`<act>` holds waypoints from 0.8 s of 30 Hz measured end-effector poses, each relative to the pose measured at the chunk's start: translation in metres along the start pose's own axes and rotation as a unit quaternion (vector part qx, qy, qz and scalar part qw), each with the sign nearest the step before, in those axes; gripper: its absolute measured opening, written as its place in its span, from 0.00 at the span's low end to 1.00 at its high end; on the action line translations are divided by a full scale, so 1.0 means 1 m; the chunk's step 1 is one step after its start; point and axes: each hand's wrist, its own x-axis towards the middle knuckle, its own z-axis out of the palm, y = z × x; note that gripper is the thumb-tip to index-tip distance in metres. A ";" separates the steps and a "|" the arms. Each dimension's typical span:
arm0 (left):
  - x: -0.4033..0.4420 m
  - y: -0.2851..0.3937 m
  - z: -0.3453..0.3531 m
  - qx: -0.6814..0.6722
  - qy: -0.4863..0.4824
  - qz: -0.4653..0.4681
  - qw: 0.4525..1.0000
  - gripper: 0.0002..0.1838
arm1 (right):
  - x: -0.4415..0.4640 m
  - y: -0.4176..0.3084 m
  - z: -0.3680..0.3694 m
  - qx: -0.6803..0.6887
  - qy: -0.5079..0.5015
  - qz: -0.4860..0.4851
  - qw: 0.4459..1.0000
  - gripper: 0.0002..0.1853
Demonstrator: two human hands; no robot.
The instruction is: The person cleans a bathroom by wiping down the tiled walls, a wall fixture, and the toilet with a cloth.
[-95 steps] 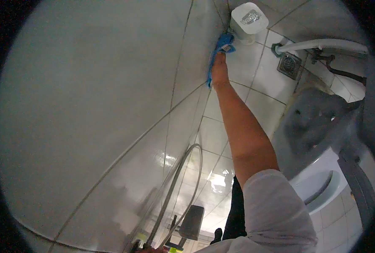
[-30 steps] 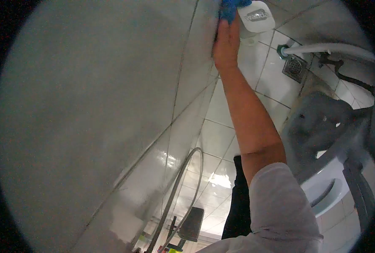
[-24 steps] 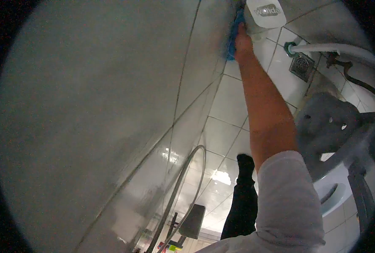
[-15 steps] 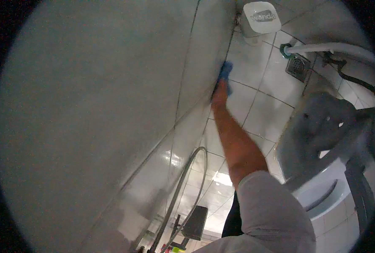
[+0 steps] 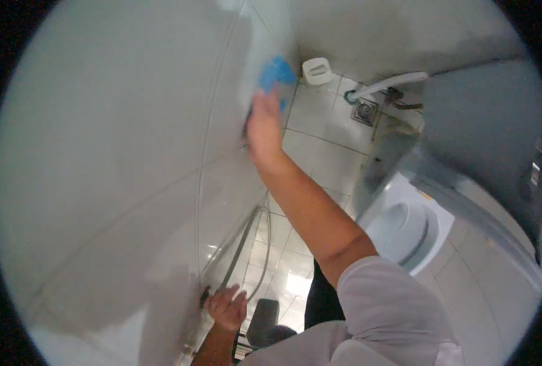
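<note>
- Tiled wall (image 5: 118, 152): fills the left half. Pale, with darker areas low down (shadow, damp or dirt, cannot tell). No clear line between gone-over and untouched tile, so the share done is unreadable.
- White-tiled floor (image 5: 316, 146): runs beside the wall, bright glare near the bottom.
- Grey panel (image 5: 484, 104): upper right; white bowl fixture (image 5: 405, 229) below it. Neither hand on them.
- Hose (image 5: 240, 247): looped low beside the wall, over the floor.
- Right hand (image 5: 265, 125): stretched out at the wall, fingers holding the blue cloth (image 5: 277, 72) (motion-blurred, so the exact grip is soft).
- Left hand (image 5: 228, 309): low, beside the hose and wall; fingers look part-curled, but whether they grip anything I cannot tell.
- White container (image 5: 316, 71): on the floor in the corner, apart from both hands. Floor drain (image 5: 365, 112) to its right.
- Cloth's place: ahead of the right fingertips, against the wall or just off it; contact unclear.
- Progress, as judged: mid-work. Done: cloth in hand and brought to the wall. Left: cloth not set down, so the wall work reads as unfinished; how much remains, cannot tell.
</note>
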 end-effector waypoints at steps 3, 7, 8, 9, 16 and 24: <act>0.005 0.002 0.001 -0.028 0.008 0.001 1.000 0.06 | -0.034 -0.077 0.006 -0.170 -0.033 -0.162 0.971 0.25; 0.008 0.011 -0.018 -0.054 -0.075 -0.062 0.994 0.17 | -0.115 -0.116 -0.061 -0.280 -0.276 -0.119 0.912 0.26; 0.012 0.015 -0.022 -0.060 -0.079 -0.079 0.992 0.23 | -0.135 -0.126 -0.082 -0.314 -0.330 -0.134 0.880 0.26; 0.013 0.020 -0.025 -0.115 -0.032 -0.090 0.989 0.28 | -0.159 -0.144 -0.096 -0.377 -0.362 -0.076 0.849 0.25; 0.121 0.094 -0.092 -0.362 -0.113 0.037 0.925 0.35 | -0.222 -0.235 -0.150 -0.310 -0.394 -0.024 0.865 0.28; 0.203 0.164 -0.168 -0.703 -0.090 -0.078 0.702 0.29 | -0.244 -0.318 -0.126 -0.019 -0.216 -0.034 0.976 0.53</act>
